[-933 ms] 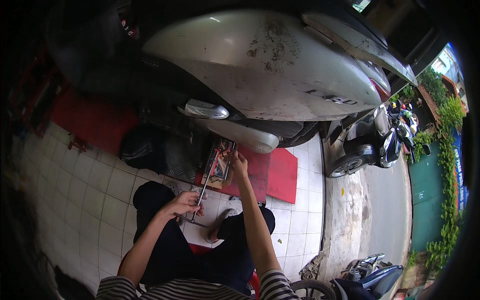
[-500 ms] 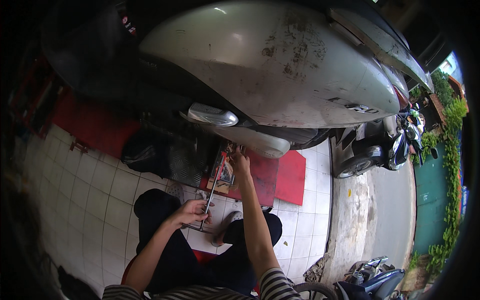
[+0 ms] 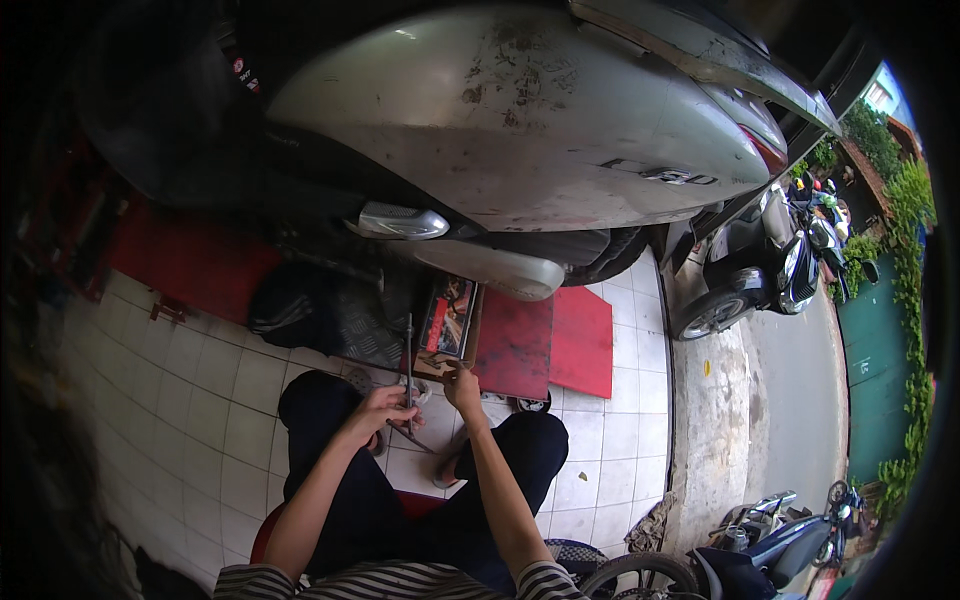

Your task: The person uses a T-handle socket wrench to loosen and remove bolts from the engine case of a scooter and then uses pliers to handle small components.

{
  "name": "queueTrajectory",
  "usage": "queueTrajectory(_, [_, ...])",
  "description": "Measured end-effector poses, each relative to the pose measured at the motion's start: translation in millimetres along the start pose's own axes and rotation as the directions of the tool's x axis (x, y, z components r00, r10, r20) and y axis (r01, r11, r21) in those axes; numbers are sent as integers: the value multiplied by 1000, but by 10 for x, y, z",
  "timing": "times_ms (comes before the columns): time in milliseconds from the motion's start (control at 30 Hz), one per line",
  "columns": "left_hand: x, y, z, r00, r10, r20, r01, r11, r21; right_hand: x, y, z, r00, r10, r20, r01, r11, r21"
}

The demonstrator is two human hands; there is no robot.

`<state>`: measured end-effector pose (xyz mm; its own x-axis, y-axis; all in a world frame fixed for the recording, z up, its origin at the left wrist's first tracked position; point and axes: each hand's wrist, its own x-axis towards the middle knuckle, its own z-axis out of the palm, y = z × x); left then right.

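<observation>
My left hand [image 3: 383, 408] is closed round a long metal T-handle wrench [image 3: 409, 350], whose rod stands up past my fingers and whose crossbar lies below them. To its right my right hand [image 3: 461, 391] has its fingers bent together at the near edge of a shallow cardboard box [image 3: 436, 366]. What those fingers hold, if anything, I cannot make out. Inside the box's far part lies a dark and red printed panel [image 3: 449, 318]. Above both hands is the silver side panel [image 3: 520, 150] of a scooter, dirty with dark smudges, with a silver exhaust cover [image 3: 500, 270] under it.
A red lift platform [image 3: 515, 345] runs beneath the scooter, with a ridged metal plate [image 3: 370, 330] and a dark cloth-like bundle [image 3: 285, 305] to the left. White floor tiles [image 3: 230, 410] surround my feet. Parked motorbikes [image 3: 725, 300] stand by the road at right.
My right hand has come down and back from under the scooter to the box's near edge. The wrench in my left hand has swung more upright, its top now lower.
</observation>
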<state>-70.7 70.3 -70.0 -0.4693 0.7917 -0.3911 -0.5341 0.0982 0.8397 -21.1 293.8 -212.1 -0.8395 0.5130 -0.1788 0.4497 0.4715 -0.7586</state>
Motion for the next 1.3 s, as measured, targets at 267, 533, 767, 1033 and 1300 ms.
queueTrajectory(267, [-180,8,192,980,128,-152,-113,988,103,-1777,-1052,-865,853,-458,249,394,879,268])
queueTrajectory(533, [-405,120,764,973,209,-101,-171,938,301,-2199,-1236,-616,994,22,105,-106,354,929])
queueTrajectory(767, [-381,15,1102,981,183,59,-192,924,331,-2288,-1217,-998,1000,8,4,-7,408,913])
queueTrajectory(1033, [-425,-148,1305,816,507,277,-476,320,819,-2078,-898,-1232,971,205,-124,88,177,980])
queueTrajectory(1300, [-24,42,1578,868,462,183,-391,410,824,-1602,-671,-1503,917,388,-92,65,82,995])
